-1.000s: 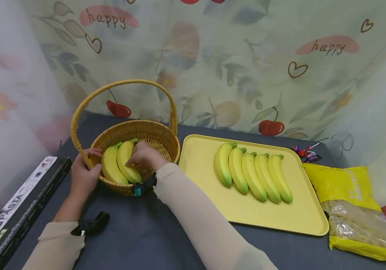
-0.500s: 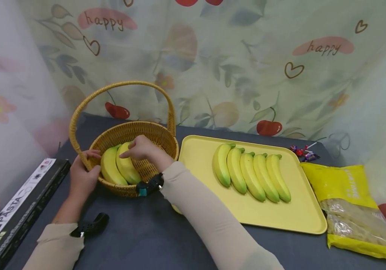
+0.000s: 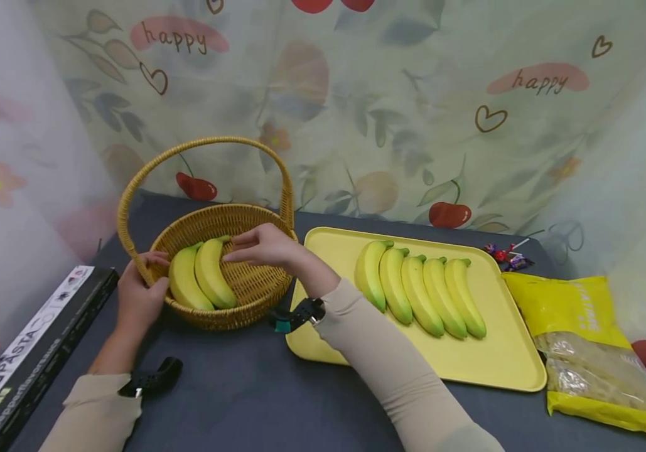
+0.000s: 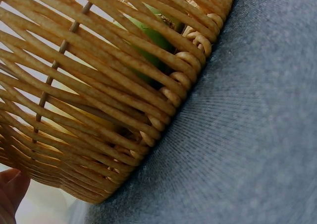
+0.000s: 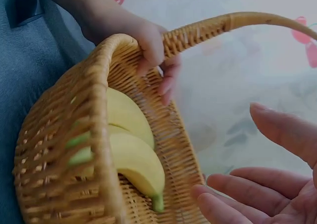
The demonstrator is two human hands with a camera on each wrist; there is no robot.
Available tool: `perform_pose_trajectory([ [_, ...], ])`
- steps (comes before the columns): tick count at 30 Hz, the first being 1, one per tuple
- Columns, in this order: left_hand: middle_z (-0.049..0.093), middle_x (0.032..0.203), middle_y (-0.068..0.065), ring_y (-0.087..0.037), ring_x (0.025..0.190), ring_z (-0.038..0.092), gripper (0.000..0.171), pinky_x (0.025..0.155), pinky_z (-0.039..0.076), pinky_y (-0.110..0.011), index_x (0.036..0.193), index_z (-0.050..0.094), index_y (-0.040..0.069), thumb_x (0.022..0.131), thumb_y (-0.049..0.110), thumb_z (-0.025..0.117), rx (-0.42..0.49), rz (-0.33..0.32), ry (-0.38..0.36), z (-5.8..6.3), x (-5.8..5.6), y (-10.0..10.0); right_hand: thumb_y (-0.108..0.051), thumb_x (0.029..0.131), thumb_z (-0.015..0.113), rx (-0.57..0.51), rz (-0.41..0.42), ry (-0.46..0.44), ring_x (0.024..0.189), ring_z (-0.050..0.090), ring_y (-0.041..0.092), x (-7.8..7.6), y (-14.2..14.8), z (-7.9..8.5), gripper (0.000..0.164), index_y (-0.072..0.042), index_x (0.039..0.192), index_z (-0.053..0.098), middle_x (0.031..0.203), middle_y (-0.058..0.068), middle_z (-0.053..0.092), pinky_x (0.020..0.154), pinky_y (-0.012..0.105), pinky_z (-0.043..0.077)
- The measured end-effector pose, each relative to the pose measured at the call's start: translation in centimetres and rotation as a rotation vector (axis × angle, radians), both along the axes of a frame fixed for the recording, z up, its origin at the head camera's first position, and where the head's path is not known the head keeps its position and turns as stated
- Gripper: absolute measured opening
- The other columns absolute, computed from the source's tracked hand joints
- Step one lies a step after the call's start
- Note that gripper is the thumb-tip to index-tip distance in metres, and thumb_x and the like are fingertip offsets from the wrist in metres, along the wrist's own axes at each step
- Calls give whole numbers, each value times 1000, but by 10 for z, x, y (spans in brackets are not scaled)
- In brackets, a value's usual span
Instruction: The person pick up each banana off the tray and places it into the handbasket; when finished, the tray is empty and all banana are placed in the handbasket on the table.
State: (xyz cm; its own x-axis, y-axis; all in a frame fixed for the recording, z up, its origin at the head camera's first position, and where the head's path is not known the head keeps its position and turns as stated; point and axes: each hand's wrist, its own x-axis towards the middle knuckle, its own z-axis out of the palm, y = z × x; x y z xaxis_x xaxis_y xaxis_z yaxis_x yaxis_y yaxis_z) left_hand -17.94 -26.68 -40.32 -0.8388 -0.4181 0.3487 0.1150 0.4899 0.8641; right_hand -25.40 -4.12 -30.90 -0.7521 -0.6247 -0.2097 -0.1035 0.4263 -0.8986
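Note:
A wicker basket with a tall arched handle stands at the left of the head view. Inside it two yellow bananas with green tips lie side by side. My left hand grips the basket's left rim at the foot of the handle, thumb inside. Over the basket's right part hovers my right hand, fingers extended and nothing held, just right of the bananas. The right wrist view shows that hand's spread thumb and fingers beside the basket opening. In the left wrist view the woven wall hides most of the fruit.
A yellow tray to the right bears a row of several bananas. Beyond its right edge are wrapped lollipops and a yellow bag. A black pasta box lies at far left. Patterned curtain closes the back.
My right hand has let go of the right-hand banana in the basket, risen and drawn back to the right, its fingers straightening. My left hand stays on the rim.

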Motion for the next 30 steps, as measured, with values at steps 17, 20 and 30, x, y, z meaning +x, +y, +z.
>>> perform_pose_trajectory([
  [17, 59, 114, -12, -7, 110, 50, 20, 85, 36, -10, 98, 57, -1, 78, -3, 52, 4, 7, 20, 1, -1, 1, -17, 90, 60, -152, -37, -7, 122, 53, 22, 7, 94, -7, 53, -5, 138, 43, 139, 12, 49, 100, 36, 42],
  [20, 59, 114, -12, -6, 109, 50, 20, 85, 36, -11, 97, 57, -1, 79, -3, 52, 3, 6, 18, 0, -1, 1, -15, 90, 59, -182, -71, -7, 126, 49, 23, 7, 108, -11, 53, -4, 139, 41, 140, 14, 47, 101, 36, 42],
  [30, 60, 110, -9, -3, 106, 50, 19, 84, 35, -10, 96, 58, -2, 78, -4, 54, 15, 4, 35, -2, -2, 2, -12, 90, 58, -297, -266, -24, 128, 46, 24, 8, 147, -19, 52, -3, 139, 42, 140, 14, 47, 101, 34, 41],
])
